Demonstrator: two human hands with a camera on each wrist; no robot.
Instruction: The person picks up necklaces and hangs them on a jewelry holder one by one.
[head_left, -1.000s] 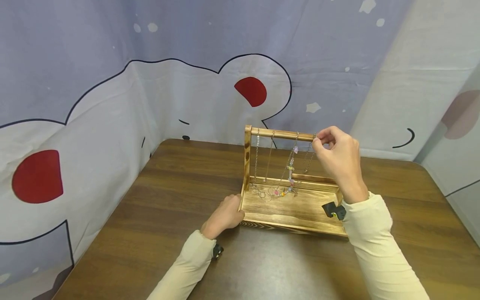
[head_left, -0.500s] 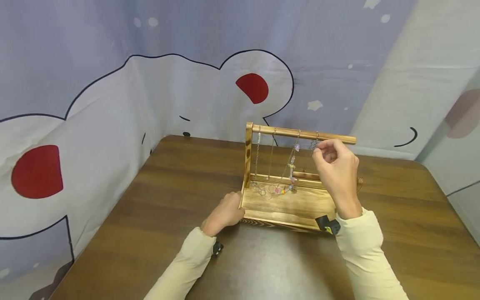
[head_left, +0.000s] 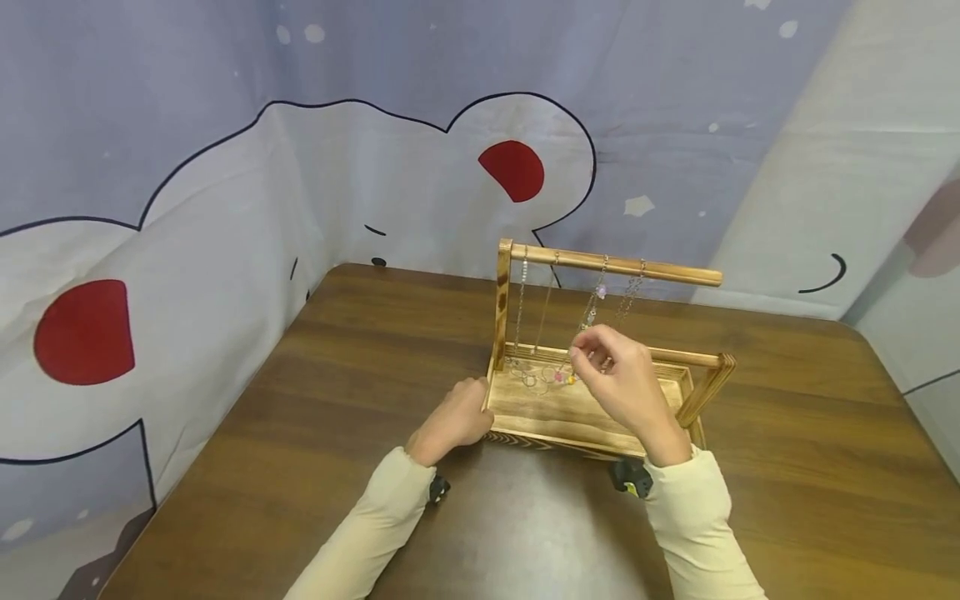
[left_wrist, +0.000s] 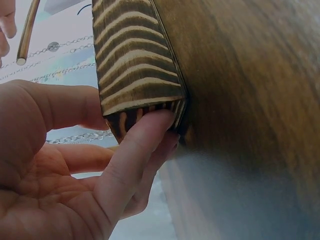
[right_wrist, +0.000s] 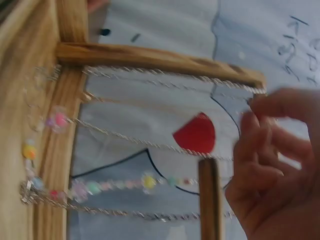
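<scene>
A wooden jewellery stand (head_left: pixel 555 412) sits on the table, its tray under a high bar (head_left: pixel 678 273). My left hand (head_left: pixel 453 417) holds the tray's left end; in the left wrist view its fingers (left_wrist: pixel 137 155) bend around the striped wooden corner. From the bar hang a chain with white beads (head_left: pixel 523 287), a thin chain (head_left: pixel 543 321), a pastel beaded necklace (head_left: pixel 601 292) and a silver chain (head_left: pixel 632 298). My right hand (head_left: pixel 626 392) hovers in front of the beaded necklace, overlapping its lower part, fingers loosely curled with nothing seen between them.
A lower bar (head_left: pixel 690 357) runs to a slanted post (head_left: pixel 705 390) at the stand's right. The high bar's right end is free. Chain ends and beads (head_left: pixel 558 377) lie in the tray. A printed curtain (head_left: pixel 360 183) hangs behind the brown table (head_left: pixel 375 333).
My right hand has come away from the silver chain at the high bar and moved down and left, uncovering the bar's right end and lower post. My left hand stays on the tray.
</scene>
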